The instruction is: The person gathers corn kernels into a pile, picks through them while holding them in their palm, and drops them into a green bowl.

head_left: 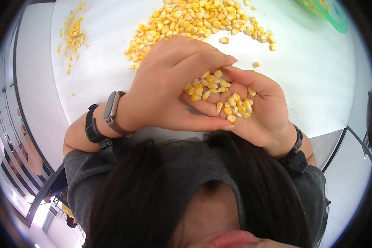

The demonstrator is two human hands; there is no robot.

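Palm up, my right hand (265,97) is cupped with loose corn kernels (238,106) lying in its palm. More yellow kernels (207,85) sit between the two hands, over the right fingers, which are partly hidden behind my left hand. My left hand (169,78) curves around these kernels from the left side, its fingertips and thumb tip touching my right hand. Both hands are held just in front of a large heap of corn kernels (190,18) on the white table (107,53).
A smaller patch of corn bits and silk (74,33) lies at the far left. Several stray kernels, such as one kernel (256,64), are scattered right of the heap. A green translucent container (339,18) with yellowish contents stands at the back right. A watch (111,108) is on my left wrist.
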